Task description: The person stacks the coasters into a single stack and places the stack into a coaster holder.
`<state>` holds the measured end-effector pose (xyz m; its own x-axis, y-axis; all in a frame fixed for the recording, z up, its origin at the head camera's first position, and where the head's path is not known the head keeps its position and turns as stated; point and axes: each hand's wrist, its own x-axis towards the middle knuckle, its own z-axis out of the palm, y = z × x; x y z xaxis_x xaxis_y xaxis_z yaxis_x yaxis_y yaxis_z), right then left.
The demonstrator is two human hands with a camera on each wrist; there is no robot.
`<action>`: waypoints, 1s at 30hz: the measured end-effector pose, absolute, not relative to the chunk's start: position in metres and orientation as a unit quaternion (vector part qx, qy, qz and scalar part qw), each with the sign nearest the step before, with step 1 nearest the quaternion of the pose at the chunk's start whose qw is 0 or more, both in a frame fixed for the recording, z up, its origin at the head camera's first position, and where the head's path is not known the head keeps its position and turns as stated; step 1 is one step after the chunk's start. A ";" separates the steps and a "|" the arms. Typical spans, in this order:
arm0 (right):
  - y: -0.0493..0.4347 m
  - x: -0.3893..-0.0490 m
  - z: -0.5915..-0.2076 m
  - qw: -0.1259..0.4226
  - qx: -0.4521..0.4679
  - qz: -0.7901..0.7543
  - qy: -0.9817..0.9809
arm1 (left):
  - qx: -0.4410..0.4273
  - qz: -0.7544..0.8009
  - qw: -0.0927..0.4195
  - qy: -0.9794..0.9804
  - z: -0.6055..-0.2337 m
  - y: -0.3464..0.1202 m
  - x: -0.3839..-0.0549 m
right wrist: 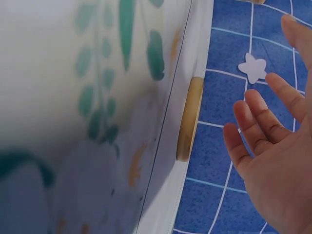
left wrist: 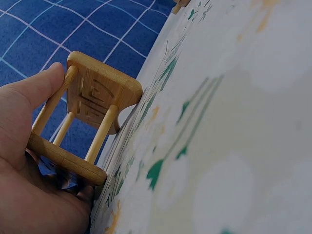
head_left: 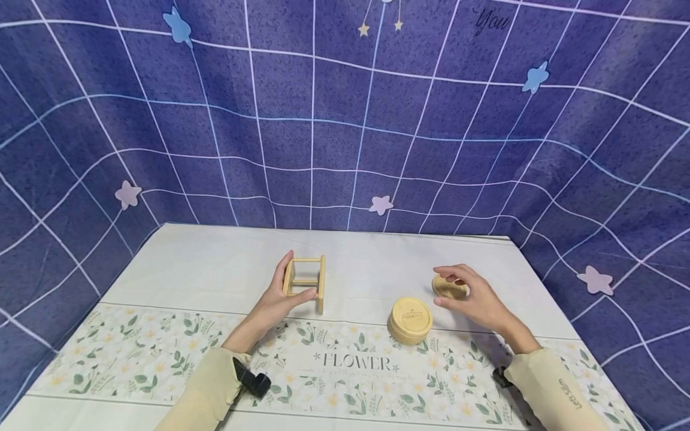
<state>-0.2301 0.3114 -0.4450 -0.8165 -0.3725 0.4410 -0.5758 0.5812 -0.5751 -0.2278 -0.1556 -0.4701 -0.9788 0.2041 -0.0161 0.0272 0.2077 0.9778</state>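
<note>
With fingers and thumb on opposite sides, my left hand (head_left: 268, 309) grips a small wooden coaster holder (head_left: 321, 281). Two end plates joined by thin dowels make up the holder, and the left wrist view shows carved marks on one plate (left wrist: 105, 87). Over to the right, my right hand (head_left: 477, 299) hovers over a round wooden coaster (head_left: 442, 288) lying on the table. In the right wrist view its fingers are spread and stand apart from the coaster (right wrist: 190, 119). Between the hands is a stack of round wooden coasters (head_left: 411, 317), its top one engraved.
A white cloth with a flower-printed band (head_left: 356, 386) covers the table. Behind and at both sides hangs a blue curtain (head_left: 345, 149) with a grid and stars. Black straps with small cameras (head_left: 253, 378) sit at both wrists.
</note>
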 end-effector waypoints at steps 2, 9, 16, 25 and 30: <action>0.314 -0.233 -0.447 0.134 0.266 0.368 -0.881 | 0.075 0.626 0.070 0.773 -0.470 -0.156 -0.228; 0.320 -0.238 -0.449 0.132 0.251 0.352 -0.892 | 0.076 0.626 0.070 0.773 -0.471 -0.156 -0.228; 0.324 -0.243 -0.449 0.136 0.253 0.342 -0.895 | 0.072 0.624 0.071 0.775 -0.470 -0.156 -0.227; 0.326 -0.245 -0.450 0.154 0.262 0.333 -0.893 | 0.075 0.623 0.067 0.776 -0.470 -0.155 -0.227; 0.328 -0.247 -0.451 0.154 0.259 0.327 -0.896 | 0.076 0.618 0.060 0.780 -0.471 -0.155 -0.228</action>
<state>-0.2474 0.3281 -0.4513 -0.8182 -0.3640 0.4450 -0.5652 0.6511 -0.5066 -0.2277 -0.1546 -0.4712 -0.9813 0.1927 -0.0001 0.0441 0.2250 0.9734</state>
